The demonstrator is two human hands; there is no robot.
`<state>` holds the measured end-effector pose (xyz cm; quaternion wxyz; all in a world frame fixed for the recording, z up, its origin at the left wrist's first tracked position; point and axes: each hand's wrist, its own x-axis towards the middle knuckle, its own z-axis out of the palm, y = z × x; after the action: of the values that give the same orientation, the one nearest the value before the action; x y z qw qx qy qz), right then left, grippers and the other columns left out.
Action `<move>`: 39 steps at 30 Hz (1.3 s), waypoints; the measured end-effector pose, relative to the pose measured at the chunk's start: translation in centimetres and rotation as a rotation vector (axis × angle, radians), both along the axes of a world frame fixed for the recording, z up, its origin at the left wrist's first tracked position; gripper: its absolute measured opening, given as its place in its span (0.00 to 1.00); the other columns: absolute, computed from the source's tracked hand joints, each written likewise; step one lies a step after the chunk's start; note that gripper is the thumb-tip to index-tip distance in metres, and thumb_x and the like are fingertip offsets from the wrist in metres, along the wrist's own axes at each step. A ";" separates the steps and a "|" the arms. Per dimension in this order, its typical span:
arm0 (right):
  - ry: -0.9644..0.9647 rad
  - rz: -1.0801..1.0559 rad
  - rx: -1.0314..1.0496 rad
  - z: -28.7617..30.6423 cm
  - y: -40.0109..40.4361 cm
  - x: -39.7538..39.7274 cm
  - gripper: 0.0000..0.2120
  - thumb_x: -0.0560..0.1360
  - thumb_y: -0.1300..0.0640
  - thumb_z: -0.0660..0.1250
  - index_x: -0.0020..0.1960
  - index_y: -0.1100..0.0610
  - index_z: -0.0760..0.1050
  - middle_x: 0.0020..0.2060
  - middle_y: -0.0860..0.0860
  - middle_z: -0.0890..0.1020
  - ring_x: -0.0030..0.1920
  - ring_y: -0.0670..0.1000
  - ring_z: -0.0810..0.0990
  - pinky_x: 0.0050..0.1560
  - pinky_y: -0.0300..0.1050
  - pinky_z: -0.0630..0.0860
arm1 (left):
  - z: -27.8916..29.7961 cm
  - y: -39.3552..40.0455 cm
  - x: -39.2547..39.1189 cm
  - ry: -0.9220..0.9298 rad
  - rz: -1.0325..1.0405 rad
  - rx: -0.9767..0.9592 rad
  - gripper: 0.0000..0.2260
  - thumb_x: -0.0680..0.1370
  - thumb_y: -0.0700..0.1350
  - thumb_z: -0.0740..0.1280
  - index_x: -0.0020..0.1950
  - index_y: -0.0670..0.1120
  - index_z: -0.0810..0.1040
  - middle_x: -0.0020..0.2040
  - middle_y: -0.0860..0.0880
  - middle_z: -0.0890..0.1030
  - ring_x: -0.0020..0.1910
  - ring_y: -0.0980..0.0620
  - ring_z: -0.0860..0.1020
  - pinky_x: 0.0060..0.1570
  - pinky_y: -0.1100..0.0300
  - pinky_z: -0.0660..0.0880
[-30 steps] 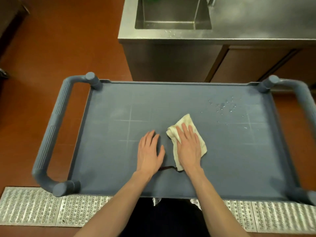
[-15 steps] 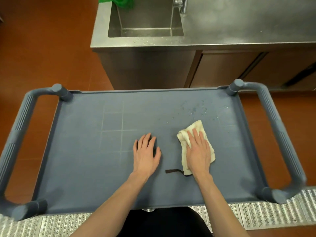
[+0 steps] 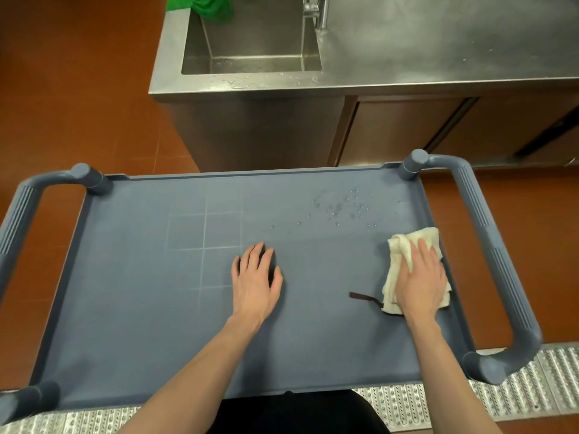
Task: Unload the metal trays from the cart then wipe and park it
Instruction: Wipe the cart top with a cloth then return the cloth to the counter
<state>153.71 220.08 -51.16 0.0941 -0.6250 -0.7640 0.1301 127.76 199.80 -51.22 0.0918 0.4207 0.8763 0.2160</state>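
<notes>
Head view: right hand (image 3: 418,280) presses flat, fingers straight, on the cream cloth (image 3: 404,245) by the cart (image 3: 141,324) top's right edge; left hand (image 3: 255,283) rests flat, grip relaxed.

Cart top (image 3: 141,324) bears a cloth (image 3: 404,245), seemingly water droplets (image 3: 341,208).

One blue-grey plastic cart (image 3: 131,308), with two loop handles: one at the left end (image 3: 15,220), one at the right end (image 3: 498,255). One cream cloth (image 3: 404,245), with one dark strap (image 3: 363,296) trailing from it. Two bare hands: left hand (image 3: 255,281), right hand (image 3: 419,283). One patch of water droplets (image 3: 341,208) on the cart top. One stainless sink basin (image 3: 253,36), one faucet (image 3: 319,9), one green cloth (image 3: 206,4). One steel counter (image 3: 438,39). One metal floor grating (image 3: 517,389).
</notes>
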 end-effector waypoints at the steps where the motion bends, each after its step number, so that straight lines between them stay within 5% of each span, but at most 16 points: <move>1: 0.021 0.004 0.005 -0.2 0.5 0.4 0.21 0.85 0.61 0.63 0.77 0.59 0.73 0.77 0.59 0.73 0.80 0.63 0.67 0.78 0.64 0.63 | -0.3 -0.1 0.0 0.007 -0.006 0.002 0.19 0.81 0.42 0.70 0.72 0.41 0.79 0.76 0.41 0.75 0.78 0.39 0.71 0.77 0.36 0.63; 7: 0.139 0.057 0.019 -1.2 1.3 0.4 0.20 0.85 0.59 0.62 0.77 0.58 0.72 0.77 0.59 0.73 0.81 0.62 0.65 0.79 0.64 0.62 | -1.3 -0.6 -0.2 0.033 -0.034 0.018 0.24 0.83 0.51 0.59 0.76 0.44 0.76 0.80 0.44 0.71 0.81 0.42 0.67 0.80 0.38 0.60; 13: 0.127 0.128 0.031 -1.0 2.8 -1.0 0.18 0.85 0.59 0.60 0.74 0.57 0.74 0.74 0.58 0.76 0.79 0.62 0.67 0.80 0.63 0.62 | -1.2 -0.3 -0.1 0.015 -0.023 0.025 0.25 0.81 0.52 0.63 0.76 0.44 0.77 0.80 0.44 0.71 0.81 0.42 0.67 0.80 0.38 0.60; 18: 0.171 0.248 0.038 -0.4 4.0 -3.9 0.17 0.82 0.60 0.59 0.69 0.55 0.77 0.63 0.54 0.79 0.66 0.60 0.75 0.71 0.64 0.69 | -1.2 -0.3 0.0 0.009 -0.009 0.016 0.26 0.79 0.51 0.68 0.76 0.44 0.77 0.80 0.44 0.71 0.81 0.42 0.67 0.80 0.38 0.59; 23: 0.215 0.391 0.031 0.1 2.7 -6.9 0.16 0.80 0.55 0.56 0.64 0.52 0.77 0.58 0.50 0.77 0.57 0.56 0.76 0.57 0.55 0.73 | -1.4 -0.3 0.2 -0.027 -0.006 0.004 0.27 0.80 0.53 0.67 0.77 0.45 0.76 0.81 0.45 0.70 0.82 0.43 0.65 0.82 0.40 0.56; 32: 0.147 0.603 -0.088 0.0 -2.3 -13.5 0.17 0.82 0.63 0.63 0.70 0.53 0.76 0.70 0.51 0.75 0.74 0.60 0.69 0.69 0.58 0.69 | -1.4 -1.0 -0.7 -0.029 -0.089 -0.052 0.27 0.84 0.55 0.64 0.81 0.47 0.70 0.84 0.47 0.64 0.84 0.46 0.60 0.83 0.44 0.52; 39: 0.176 0.578 -0.063 0.3 -5.0 -17.3 0.15 0.81 0.63 0.63 0.65 0.52 0.76 0.65 0.49 0.75 0.70 0.59 0.71 0.65 0.58 0.71 | -0.4 -6.1 -6.4 -0.051 -0.225 0.010 0.24 0.85 0.53 0.59 0.77 0.42 0.75 0.79 0.45 0.73 0.77 0.42 0.72 0.75 0.45 0.68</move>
<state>136.45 215.11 -50.81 0.0994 -0.3708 -0.8946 0.2287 121.37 193.68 -51.62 0.1357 0.5110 0.8200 0.2193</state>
